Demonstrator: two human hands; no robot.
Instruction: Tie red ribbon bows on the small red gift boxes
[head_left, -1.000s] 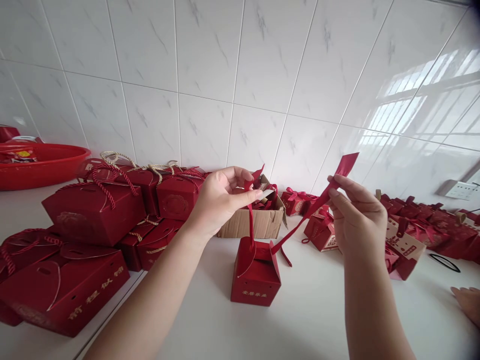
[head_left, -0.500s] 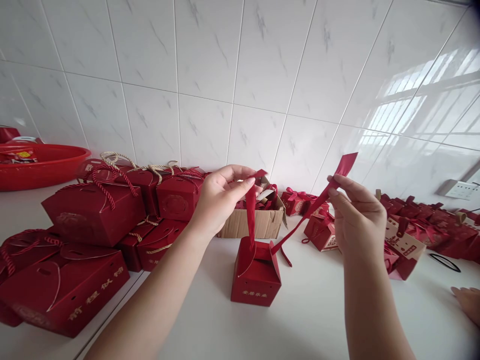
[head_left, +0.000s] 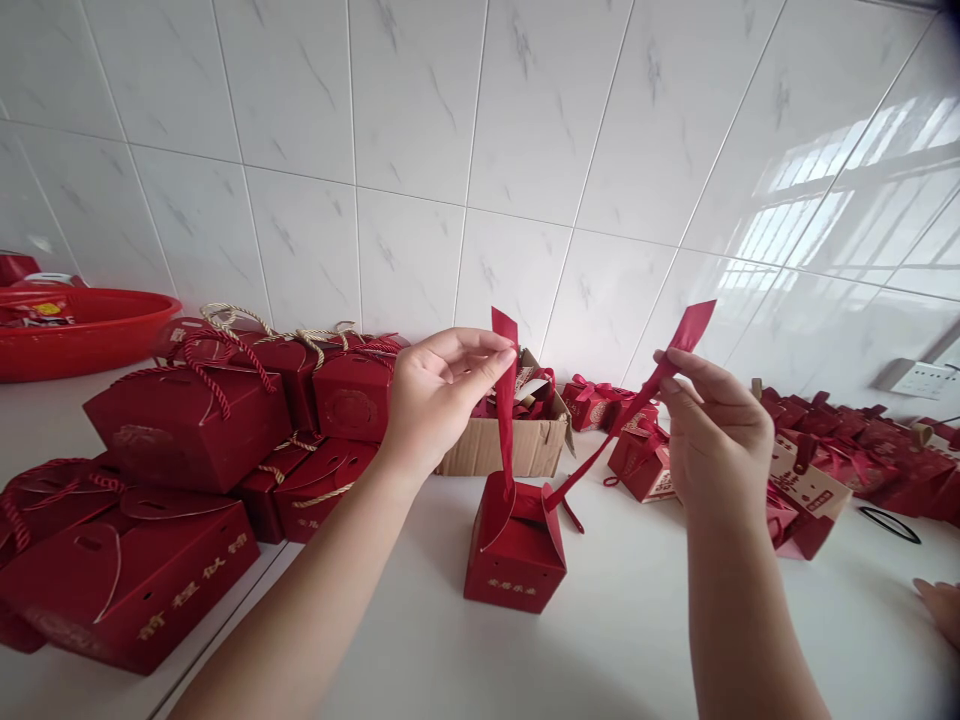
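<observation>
Head view shows, from the red box (head_left: 515, 562), the left hand (head_left: 454, 392) at eleven o'clock and the right hand (head_left: 718, 430) at two, each pinching ribbon (head_left: 506, 425).

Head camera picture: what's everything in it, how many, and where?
Small box: 1, red, front middle
Ribbon: count unclear, red, rising from it
Larger boxes: several, dark red, stacked left
Rope handles: several, red/gold, left
Basin: 1, red, far left
Carton: 1, brown, behind small box
More boxes: many, mostly red, right
Loop: 1, black, right
Power strip: 1, white, far right
Table: count unclear, white, underneath
Wall: 1, white, back
Other person's hand: 1, right edge
Left hand, right hand: 2, pinching ribbon
</observation>
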